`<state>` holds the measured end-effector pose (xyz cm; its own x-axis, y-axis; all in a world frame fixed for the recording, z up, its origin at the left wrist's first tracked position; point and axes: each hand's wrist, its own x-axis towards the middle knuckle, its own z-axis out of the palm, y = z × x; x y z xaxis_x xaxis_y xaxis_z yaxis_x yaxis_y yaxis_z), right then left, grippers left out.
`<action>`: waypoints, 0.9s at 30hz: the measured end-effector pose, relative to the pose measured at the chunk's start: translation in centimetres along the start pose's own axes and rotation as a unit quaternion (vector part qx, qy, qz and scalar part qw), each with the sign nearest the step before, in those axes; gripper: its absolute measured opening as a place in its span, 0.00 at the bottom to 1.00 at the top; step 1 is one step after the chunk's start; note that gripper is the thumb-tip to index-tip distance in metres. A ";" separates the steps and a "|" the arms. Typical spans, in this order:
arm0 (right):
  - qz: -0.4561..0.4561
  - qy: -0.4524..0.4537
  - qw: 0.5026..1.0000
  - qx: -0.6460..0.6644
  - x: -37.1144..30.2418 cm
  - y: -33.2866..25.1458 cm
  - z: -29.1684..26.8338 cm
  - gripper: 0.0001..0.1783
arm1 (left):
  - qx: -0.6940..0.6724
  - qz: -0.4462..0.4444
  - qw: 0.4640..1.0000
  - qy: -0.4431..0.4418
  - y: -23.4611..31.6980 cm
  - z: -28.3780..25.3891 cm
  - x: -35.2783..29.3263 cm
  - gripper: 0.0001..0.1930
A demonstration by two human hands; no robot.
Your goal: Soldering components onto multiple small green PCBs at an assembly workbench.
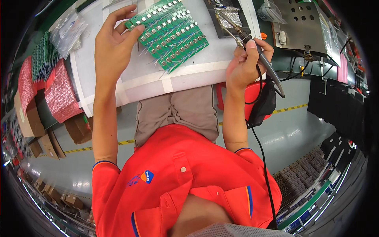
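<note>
A green circuit board panel (173, 35) lies tilted on the white work surface, with rows of small metal connectors and many thin pale wires. My left hand (116, 43) pinches the panel's left corner, thumb on top. In my right hand (250, 59) is a soldering iron (270, 71) with a grey handle, pointing up and left. Two metal shafts run forward from that grip; I cannot tell whether they belong to one tool. Their tips are over a dark tray (229, 19) lined with crumpled foil, apart from the panel.
Left of the work surface (158, 85) are a stack of green boards (46, 59), pink bubble wrap (59, 93) and clear plastic bags (69, 31). A metal box with holes (302, 27) stands at the right. A black cable (262, 154) hangs beside my right arm.
</note>
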<state>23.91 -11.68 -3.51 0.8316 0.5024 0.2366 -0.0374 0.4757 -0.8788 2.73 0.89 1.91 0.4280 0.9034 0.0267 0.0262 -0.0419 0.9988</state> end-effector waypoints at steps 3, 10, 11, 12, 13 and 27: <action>-0.009 0.005 1.000 -0.012 0.0 0.0 0.0 0.07 | -0.055 -0.009 0.998 -0.001 0.2 -0.3 -0.4 0.23; -0.011 0.002 1.000 -0.014 0.0 0.0 0.4 0.07 | -0.105 -0.068 0.992 -0.033 -1.3 -3.1 -1.0 0.22; -0.011 -0.003 1.000 -0.010 -0.1 0.1 0.5 0.07 | -0.086 -0.039 0.995 -0.030 -1.5 -3.5 -1.1 0.23; -0.008 -0.001 1.000 -0.004 -0.1 0.2 0.5 0.07 | -0.086 -0.036 0.995 -0.024 -1.4 -4.1 -1.5 0.23; -0.005 0.004 1.000 0.001 -0.1 0.3 0.4 0.07 | -0.080 -0.040 0.996 -0.027 -0.9 -4.5 -1.7 0.21; 0.013 0.018 1.000 -0.004 -0.2 -0.4 0.4 0.06 | 0.036 -0.049 0.986 0.154 -0.8 -15.1 -1.8 0.19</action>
<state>23.61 -11.70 -3.04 0.8496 0.4882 0.1997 -0.0543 0.4575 -0.8875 -11.69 5.77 1.66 0.1251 0.9910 -0.0466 0.1217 0.0313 0.9921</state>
